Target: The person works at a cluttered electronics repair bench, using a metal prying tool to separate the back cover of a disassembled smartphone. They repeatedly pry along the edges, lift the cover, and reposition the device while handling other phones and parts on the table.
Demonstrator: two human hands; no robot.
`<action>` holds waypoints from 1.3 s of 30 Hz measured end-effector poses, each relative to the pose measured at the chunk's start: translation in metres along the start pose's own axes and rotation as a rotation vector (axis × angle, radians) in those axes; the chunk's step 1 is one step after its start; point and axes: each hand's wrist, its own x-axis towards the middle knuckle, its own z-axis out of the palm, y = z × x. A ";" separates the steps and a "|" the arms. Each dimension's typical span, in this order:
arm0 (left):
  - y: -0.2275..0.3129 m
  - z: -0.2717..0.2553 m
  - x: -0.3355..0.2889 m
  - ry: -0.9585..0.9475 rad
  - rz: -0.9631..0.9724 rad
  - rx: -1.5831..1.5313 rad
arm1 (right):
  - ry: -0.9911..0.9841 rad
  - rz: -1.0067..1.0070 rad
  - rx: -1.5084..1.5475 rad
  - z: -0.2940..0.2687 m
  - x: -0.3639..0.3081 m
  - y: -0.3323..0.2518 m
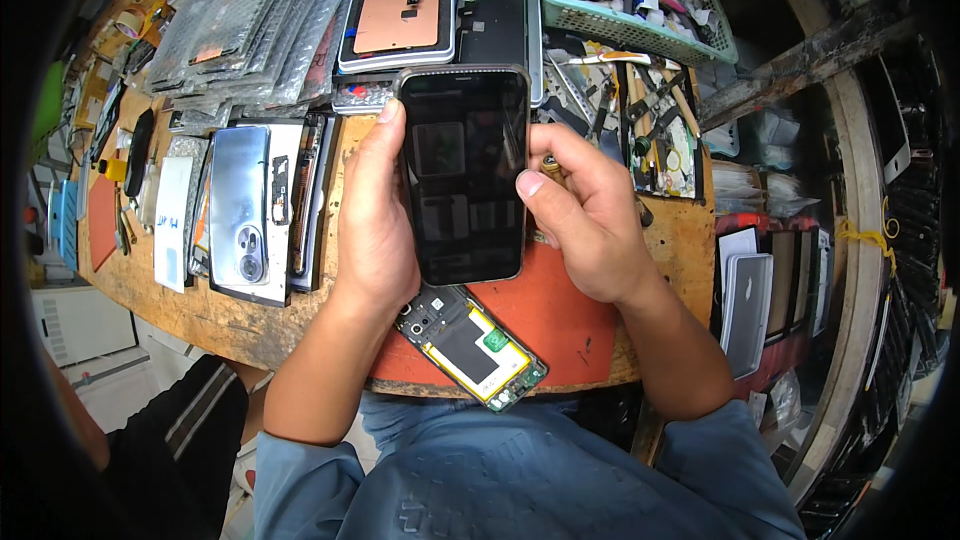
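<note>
Upright between my two hands is a smartphone [462, 210] with a dark, reflective screen facing me. My left hand [372, 215] grips its left edge, thumb along the upper side. On the right edge, my right hand [592, 215] holds on with curled fingers, its thumb tip by the edge of the glass. Partly hidden under the held phone lies an opened phone [470, 350], its yellow-edged battery area and green circuit board showing. It rests slantwise on a red-orange mat [570, 325] at the near edge of the wooden bench.
To the left lies a silver-blue phone back [240, 190] beside stacked phone parts. Bubble-wrap sleeves [235, 25] pile up behind it. Far ahead are a copper-coloured phone panel [400, 15] and a green basket [640, 25] of odds and ends. Tools [655, 115] crowd the far right; another person's leg [190, 440] is at lower left.
</note>
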 end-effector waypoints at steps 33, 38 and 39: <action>0.000 0.006 -0.001 0.082 0.023 0.075 | 0.011 -0.096 -0.017 0.002 -0.001 0.014; 0.000 0.009 -0.004 0.073 0.094 0.128 | 0.004 -0.101 -0.051 0.003 0.002 0.009; 0.000 0.010 -0.004 0.072 0.094 0.133 | -0.001 -0.093 -0.061 0.002 0.001 0.010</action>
